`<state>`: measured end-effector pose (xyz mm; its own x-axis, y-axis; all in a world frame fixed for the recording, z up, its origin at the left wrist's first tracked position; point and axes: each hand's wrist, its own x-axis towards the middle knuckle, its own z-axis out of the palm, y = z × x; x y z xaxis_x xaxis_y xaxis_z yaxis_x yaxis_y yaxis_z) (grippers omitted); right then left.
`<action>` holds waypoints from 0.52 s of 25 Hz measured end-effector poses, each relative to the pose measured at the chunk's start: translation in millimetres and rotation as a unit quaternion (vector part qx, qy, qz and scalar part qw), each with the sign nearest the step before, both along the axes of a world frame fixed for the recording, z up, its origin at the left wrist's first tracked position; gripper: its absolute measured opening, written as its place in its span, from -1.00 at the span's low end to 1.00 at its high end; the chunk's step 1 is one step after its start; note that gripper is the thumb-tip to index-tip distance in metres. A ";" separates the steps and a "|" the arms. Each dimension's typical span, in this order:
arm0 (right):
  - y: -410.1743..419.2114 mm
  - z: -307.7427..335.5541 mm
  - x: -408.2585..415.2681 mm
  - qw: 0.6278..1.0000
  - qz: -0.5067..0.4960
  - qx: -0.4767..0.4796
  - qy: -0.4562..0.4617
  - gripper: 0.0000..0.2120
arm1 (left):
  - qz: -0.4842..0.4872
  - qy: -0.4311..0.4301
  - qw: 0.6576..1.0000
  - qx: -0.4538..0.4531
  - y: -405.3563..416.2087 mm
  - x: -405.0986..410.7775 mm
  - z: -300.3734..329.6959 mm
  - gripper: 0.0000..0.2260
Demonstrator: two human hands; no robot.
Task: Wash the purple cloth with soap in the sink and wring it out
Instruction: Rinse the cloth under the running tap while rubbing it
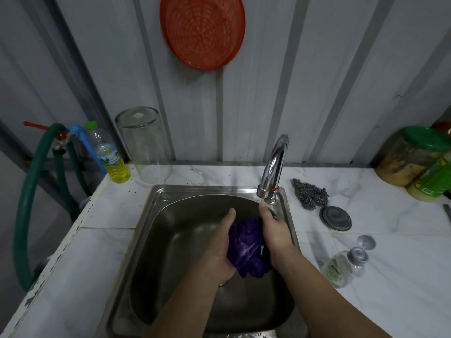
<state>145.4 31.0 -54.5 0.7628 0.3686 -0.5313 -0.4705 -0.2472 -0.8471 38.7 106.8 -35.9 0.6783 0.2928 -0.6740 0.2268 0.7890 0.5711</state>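
The purple cloth (247, 250) is bunched into a wet ball over the steel sink (156, 240). My left hand (220, 245) cups it from the left and below. On its right side my right hand (274, 234) presses against it, fingers pointing toward the tap. The chrome tap (274, 164) stands at the sink's back right corner with water running from its spout onto my right fingertips. A clear soap pump bottle (341, 267) lies on its side on the counter to the right of the sink.
A yellow liquid bottle (111, 157) and an upturned glass jar (144, 142) stand at the back left. Steel wool (311, 195) and a round metal lid (335, 218) lie right of the tap. Green-lidded jars (419, 159) stand far right. A green hose (26, 198) hangs left.
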 end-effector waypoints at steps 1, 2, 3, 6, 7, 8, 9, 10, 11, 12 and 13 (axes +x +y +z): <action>-0.7 2.2 5.4 0.999 -0.019 0.013 0.024 -0.52 | -0.036 -0.015 0.999 0.015 0.6 -1.2 -1.2 -0.53; -0.9 4.2 9.9 0.998 -0.031 0.026 0.053 -0.51 | -0.074 -0.021 0.996 0.033 -0.8 -1.9 -3.0 -0.57; -0.8 6.8 12.6 0.995 -0.035 0.044 0.086 -0.52 | -0.103 -0.015 0.993 0.051 -3.3 -0.7 -3.6 -0.59; 1.8 12.6 14.2 0.992 -0.024 0.062 0.109 -0.60 | -0.099 0.039 0.990 0.093 -8.6 6.5 -6.7 -0.64; 2.5 13.2 18.4 0.996 -0.010 0.036 0.076 -0.64 | -0.080 0.051 0.990 0.101 -8.9 8.1 -8.1 -0.70; 1.6 16.1 24.9 0.999 0.008 0.004 0.032 -0.67 | -0.058 0.055 0.991 0.107 -8.6 9.4 -9.8 -0.73; 0.9 17.8 33.1 0.999 0.023 -0.029 -0.016 -0.68 | -0.036 0.057 0.992 0.107 -7.5 9.9 -11.2 -0.73; 0.2 18.6 42.8 0.996 0.029 -0.056 -0.062 -0.69 | -0.017 0.057 0.993 0.100 -6.1 10.0 -12.1 -0.73; -0.3 17.8 54.9 0.990 0.022 -0.087 -0.107 -0.68 | -0.004 0.054 0.995 0.087 -5.5 10.8 -12.3 -0.72; -0.1 15.7 68.4 0.981 0.006 -0.121 -0.150 -0.69 | 0.005 0.049 0.996 0.075 -5.2 11.3 -11.3 -0.70; 1.5 13.4 82.7 0.972 -0.018 -0.145 -0.183 -0.71 | 0.011 0.042 0.997 0.068 -5.0 12.0 -9.8 -0.68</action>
<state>228.1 32.5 -41.0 0.9299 0.2129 -0.3000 -0.1646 -0.4887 -0.8568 50.7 101.8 -45.7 0.6131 0.3990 -0.6818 0.2627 0.7110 0.6523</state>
